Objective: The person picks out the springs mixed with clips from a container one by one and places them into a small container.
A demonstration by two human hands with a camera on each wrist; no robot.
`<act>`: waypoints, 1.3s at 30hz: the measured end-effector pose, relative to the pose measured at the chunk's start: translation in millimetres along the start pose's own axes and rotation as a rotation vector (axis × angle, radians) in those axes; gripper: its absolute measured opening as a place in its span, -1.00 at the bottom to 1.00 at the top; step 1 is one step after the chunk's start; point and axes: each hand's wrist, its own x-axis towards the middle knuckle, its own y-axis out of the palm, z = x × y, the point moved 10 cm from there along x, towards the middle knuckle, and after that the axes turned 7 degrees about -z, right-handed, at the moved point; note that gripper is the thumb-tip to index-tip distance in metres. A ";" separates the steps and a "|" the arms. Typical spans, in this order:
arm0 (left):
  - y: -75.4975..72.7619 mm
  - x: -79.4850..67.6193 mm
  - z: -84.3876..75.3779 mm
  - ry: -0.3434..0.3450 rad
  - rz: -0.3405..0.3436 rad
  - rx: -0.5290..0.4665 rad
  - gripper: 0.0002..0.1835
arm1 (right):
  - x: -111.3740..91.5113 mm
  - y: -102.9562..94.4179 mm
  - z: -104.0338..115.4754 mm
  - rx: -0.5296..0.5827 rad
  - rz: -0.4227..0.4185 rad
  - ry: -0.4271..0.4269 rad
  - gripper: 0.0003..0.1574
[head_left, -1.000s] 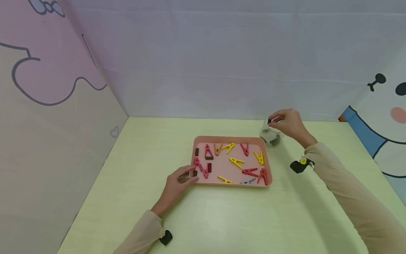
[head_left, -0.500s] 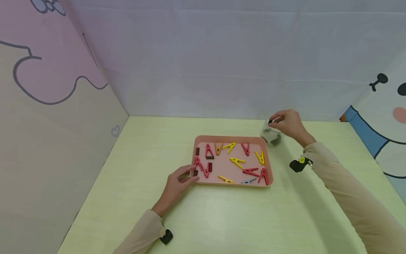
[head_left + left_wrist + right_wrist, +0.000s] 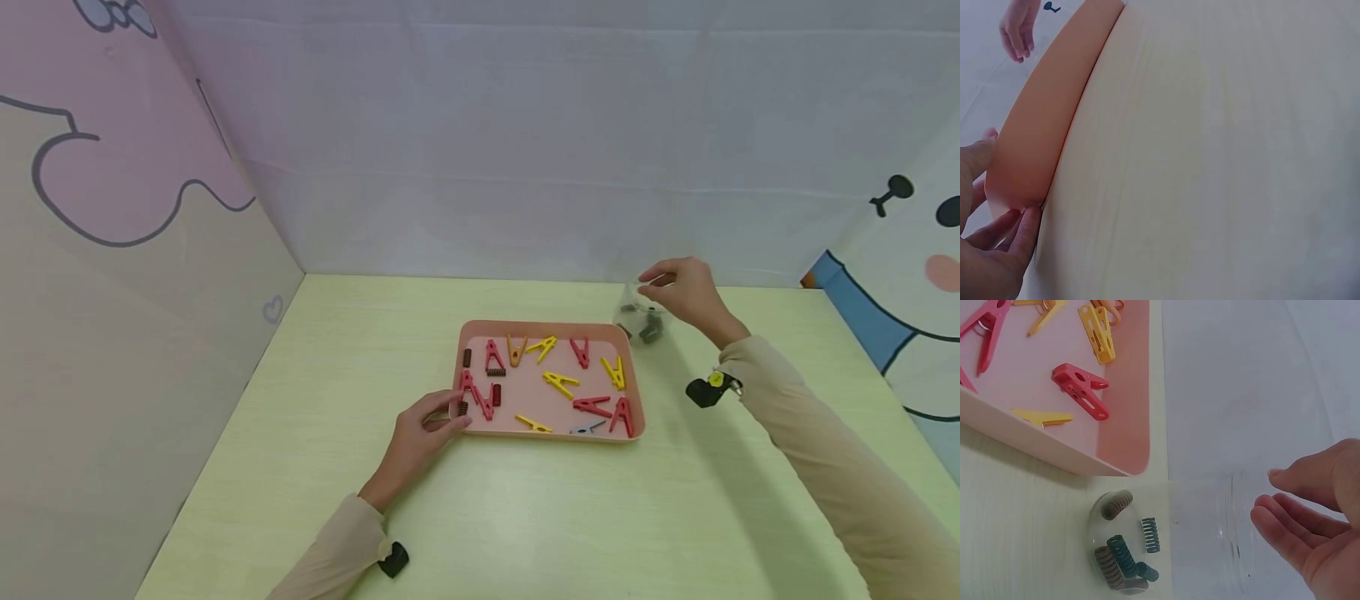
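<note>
My left hand [image 3: 420,429] holds the left front corner of a pink tray [image 3: 555,328], fingers and thumb about its wall in the left wrist view. Clothespins lie spread in the tray: red [image 3: 582,352], yellow [image 3: 559,383], an orange one [image 3: 516,351] and a grey one [image 3: 587,427]. Several dark coil springs [image 3: 497,395] lie at its left side. Over the mouth of a clear jar [image 3: 1200,506] is my right hand [image 3: 1310,531], thumb and fingers apart with nothing between them. Brown springs [image 3: 1109,565] and green springs [image 3: 1122,555] show inside the jar.
The jar stands on the pale wooden table [image 3: 525,517], just off the tray's back right corner. Behind them a white sheet [image 3: 480,167] rises at the table's back edge. Printed cloth panels [image 3: 135,333] stand at both sides.
The dark spring pinched in my right fingers earlier has been let go into the jar; those fingers now hold nothing. My left hand stays at the tray corner.
</note>
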 end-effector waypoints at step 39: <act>0.1 -1.9 -6.1 0.009 0.009 -0.006 -0.52 | -23.1 10.0 43.7 0.026 -0.004 -0.143 -0.83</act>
